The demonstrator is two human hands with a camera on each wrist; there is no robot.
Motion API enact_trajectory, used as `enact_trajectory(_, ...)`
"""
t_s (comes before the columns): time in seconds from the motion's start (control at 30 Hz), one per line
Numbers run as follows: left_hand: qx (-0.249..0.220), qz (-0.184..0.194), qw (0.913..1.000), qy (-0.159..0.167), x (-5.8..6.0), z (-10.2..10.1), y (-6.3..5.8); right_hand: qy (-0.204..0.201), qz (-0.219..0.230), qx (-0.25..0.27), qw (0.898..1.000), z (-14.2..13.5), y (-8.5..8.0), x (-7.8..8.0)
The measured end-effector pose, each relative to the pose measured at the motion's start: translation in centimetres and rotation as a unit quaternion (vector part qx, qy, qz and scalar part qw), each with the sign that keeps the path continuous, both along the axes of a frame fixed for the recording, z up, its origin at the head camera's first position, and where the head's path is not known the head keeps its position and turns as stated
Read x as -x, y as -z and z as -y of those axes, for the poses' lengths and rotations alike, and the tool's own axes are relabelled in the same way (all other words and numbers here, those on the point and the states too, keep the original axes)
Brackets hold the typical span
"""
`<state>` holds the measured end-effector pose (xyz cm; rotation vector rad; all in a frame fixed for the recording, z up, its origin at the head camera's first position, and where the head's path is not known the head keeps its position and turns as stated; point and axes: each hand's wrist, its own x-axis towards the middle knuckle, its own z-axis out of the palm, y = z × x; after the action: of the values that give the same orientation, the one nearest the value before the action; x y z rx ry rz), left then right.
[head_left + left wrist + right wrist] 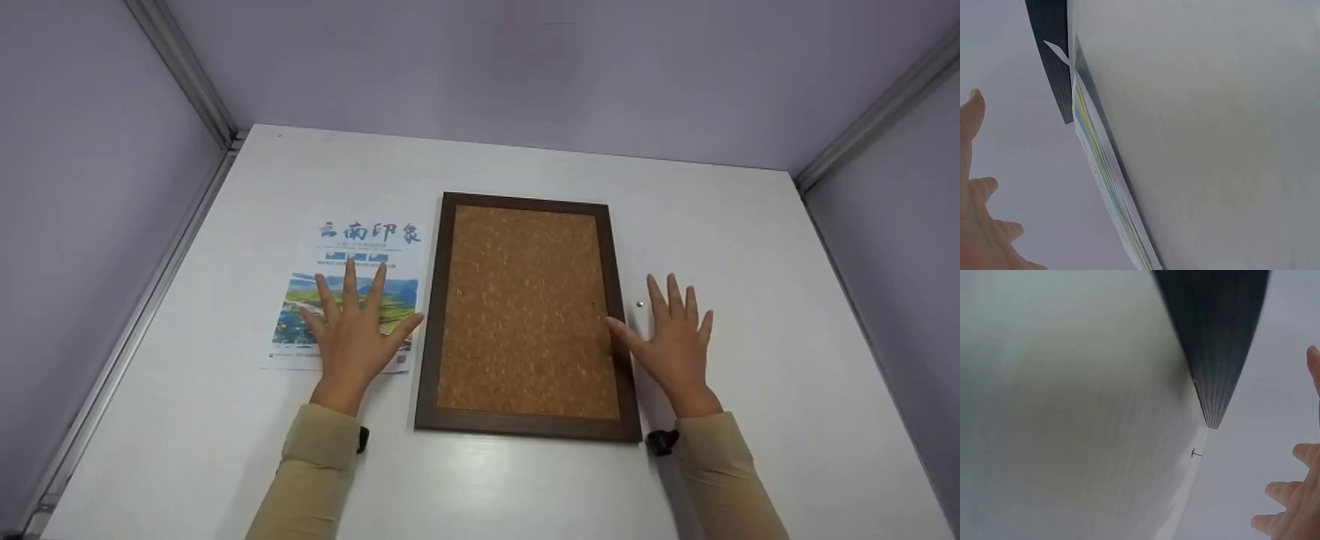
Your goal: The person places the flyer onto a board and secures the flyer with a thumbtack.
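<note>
A cork board (534, 315) in a dark brown frame lies in the middle of the white table. Left of it is a printed poster (345, 300) with large characters and a green and blue landscape. My left hand (351, 341) spreads its fingers over the poster, covering part of the picture; in the left wrist view it is raised above the paper, whose corner curls up. To the board's right, my right hand (679, 351) is likewise spread and holds nothing, its thumb overlapping the frame in the head view. A small metal thumbtack (640, 304) lies between that hand and the frame, point up (1195, 454).
The white table (487, 487) extends around the board on all sides. Pale lilac partition walls (510, 75) with grey metal posts (184, 71) close off the back and both sides. A dark band shows at each wrist below tan sleeves (311, 472).
</note>
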<state>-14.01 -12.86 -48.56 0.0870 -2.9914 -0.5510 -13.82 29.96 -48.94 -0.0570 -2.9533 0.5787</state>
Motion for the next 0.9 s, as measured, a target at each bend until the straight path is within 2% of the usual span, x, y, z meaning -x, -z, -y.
enact_trajectory(0.13,-0.043,0.014,0.9989,-0.009,-0.1,0.8,-0.2,-0.004,0.006,0.047,0.999,0.0,0.1,0.1)
enact_trajectory(0.23,-0.069,0.032,0.9970,-0.018,-0.1,1.7,-0.2,-0.001,0.028,0.096,0.995,-0.1,0.1,0.0)
enact_trajectory(0.4,-0.096,0.055,0.9932,-0.037,-0.1,3.4,-0.4,0.003,0.050,0.176,0.983,-0.5,0.2,-0.3)
enact_trajectory(0.6,-0.123,0.091,0.9850,-0.080,-0.5,5.3,-0.5,0.002,0.038,0.253,0.967,-0.8,1.0,-0.8)
enact_trajectory(0.7,-0.139,0.113,0.9780,-0.106,-0.7,6.6,-0.4,0.008,0.051,0.278,0.959,-0.9,1.3,-1.1)
enact_trajectory(0.77,-0.175,0.119,0.9694,-0.125,-0.7,7.5,-0.4,0.013,0.065,0.284,0.956,-1.0,1.5,-1.2)
enact_trajectory(0.9,-0.250,0.098,0.9493,-0.164,-0.6,9.1,-0.2,0.023,0.097,0.297,0.950,-1.5,1.7,-1.3)
